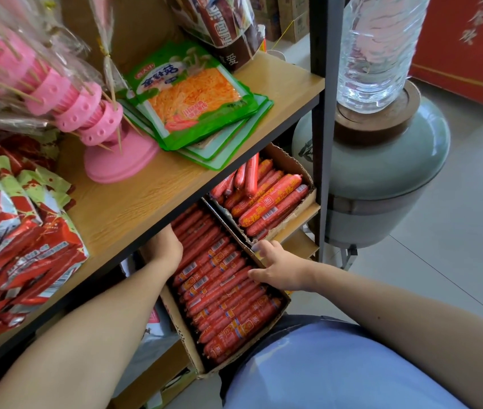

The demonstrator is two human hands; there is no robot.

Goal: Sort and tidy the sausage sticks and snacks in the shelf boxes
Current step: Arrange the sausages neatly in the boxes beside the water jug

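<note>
Reaching in from the left, past the red snack packets heaped on the upper shelf, the person's left forearm runs up under the shelf edge. The left hand sits at the back left of the near box, and its fingers are hidden beneath the board, so I cannot tell whether they are apart or holding anything. That cardboard box stands on the lower shelf, packed with sausage sticks lying flat in tight rows. Each stick's long axis crosses the box, pointing from lower left to upper right. The right hand lies over the box's right wall with fingers spread and fairly straight, one digit touching the sticks, the others outside the rim. Just beyond it, the far box holds thicker sausages angled the same way, a few at the back tilted upward.
</note>
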